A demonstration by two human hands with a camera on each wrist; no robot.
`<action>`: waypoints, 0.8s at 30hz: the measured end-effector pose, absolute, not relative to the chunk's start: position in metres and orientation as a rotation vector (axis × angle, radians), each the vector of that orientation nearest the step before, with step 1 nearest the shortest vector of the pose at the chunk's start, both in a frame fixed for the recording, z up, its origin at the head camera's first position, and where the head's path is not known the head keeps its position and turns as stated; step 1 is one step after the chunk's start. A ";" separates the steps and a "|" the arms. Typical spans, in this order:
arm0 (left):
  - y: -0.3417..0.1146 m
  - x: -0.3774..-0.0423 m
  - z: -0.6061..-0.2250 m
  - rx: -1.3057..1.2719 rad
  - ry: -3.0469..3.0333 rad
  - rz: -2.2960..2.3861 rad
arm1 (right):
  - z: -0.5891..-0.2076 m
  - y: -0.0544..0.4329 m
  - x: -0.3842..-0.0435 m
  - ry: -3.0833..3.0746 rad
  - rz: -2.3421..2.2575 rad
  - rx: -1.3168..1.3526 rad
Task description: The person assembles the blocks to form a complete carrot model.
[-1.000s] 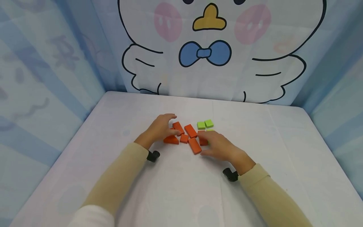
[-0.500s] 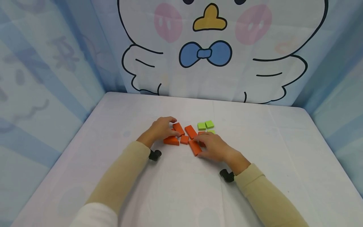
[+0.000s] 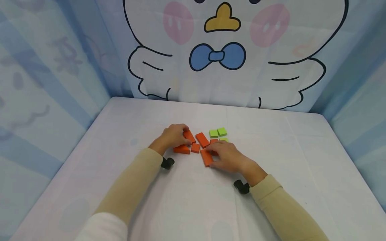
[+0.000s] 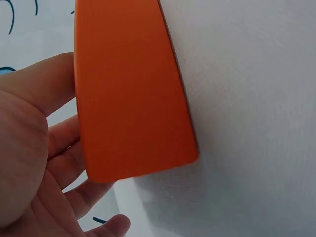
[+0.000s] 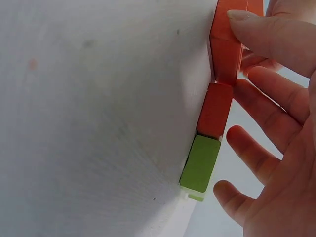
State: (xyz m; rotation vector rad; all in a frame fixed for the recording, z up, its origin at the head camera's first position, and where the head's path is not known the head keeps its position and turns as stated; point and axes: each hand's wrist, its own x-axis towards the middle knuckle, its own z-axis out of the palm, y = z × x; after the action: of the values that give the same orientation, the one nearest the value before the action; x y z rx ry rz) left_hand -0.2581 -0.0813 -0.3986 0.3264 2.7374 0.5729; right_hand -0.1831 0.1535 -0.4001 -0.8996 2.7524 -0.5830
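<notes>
In the head view, my left hand (image 3: 172, 136) pinches an oblong orange block (image 3: 188, 136) between thumb and fingers at the left of a small cluster. Just below that thumb lies another orange block (image 3: 181, 150), its far part hidden by the hand. An orange block (image 4: 131, 98) fills the front of the left wrist view, hiding the thumb's tip. My right hand (image 3: 231, 157) grips the nearest oblong orange block (image 3: 206, 158) by its ends, thumb at the near end. In the right wrist view the thumb (image 5: 276, 39) presses on orange, with the other fingers spread behind.
Between the hands lie a small orange square block (image 3: 195, 148) and an oblong orange one (image 3: 202, 140). Beyond the right hand are an orange block (image 3: 213, 141) and several lime green blocks (image 3: 213, 134). A white cloth-covered table (image 3: 181, 201) meets a printed curtain (image 3: 217, 83) behind.
My right hand has moved left onto the nearest orange block, which has turned slightly. The left hand's fingers have closed in on the oblong orange block.
</notes>
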 end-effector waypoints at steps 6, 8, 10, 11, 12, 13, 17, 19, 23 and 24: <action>-0.081 -0.257 -0.398 0.338 2.789 0.540 | -0.401 0.153 -0.181 2.754 -0.595 -0.880; -0.081 -0.255 -0.396 0.349 2.813 0.546 | -0.401 0.153 -0.181 2.757 -0.597 -0.873; -0.082 -0.253 -0.394 0.364 2.813 0.574 | -0.402 0.153 -0.180 2.757 -0.599 -0.857; -0.083 -0.251 -0.393 0.374 2.805 0.588 | -0.402 0.153 -0.180 2.754 -0.602 -0.850; -0.084 -0.250 -0.391 0.391 2.795 0.600 | -0.402 0.153 -0.179 2.750 -0.608 -0.841; -0.085 -0.248 -0.390 0.410 2.783 0.607 | -0.402 0.153 -0.179 2.746 -0.613 -0.830; -0.090 -0.236 -0.387 0.515 2.741 0.621 | -0.402 0.153 -0.176 2.745 -0.618 -0.812; -0.091 -0.230 -0.385 0.570 2.730 0.630 | -0.402 0.154 -0.175 2.753 -0.615 -0.812; -0.093 -0.215 -0.379 0.651 2.708 0.655 | -0.402 0.154 -0.173 2.768 -0.607 -0.817; -0.094 -0.212 -0.378 0.667 2.702 0.660 | -0.402 0.154 -0.172 2.771 -0.607 -0.818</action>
State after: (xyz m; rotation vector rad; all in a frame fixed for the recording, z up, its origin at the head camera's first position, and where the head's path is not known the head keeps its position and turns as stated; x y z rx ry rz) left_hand -0.2115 -0.0935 -0.3777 0.6667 2.7017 0.6596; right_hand -0.1719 0.1544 -0.4017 -0.8183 2.7714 -0.6066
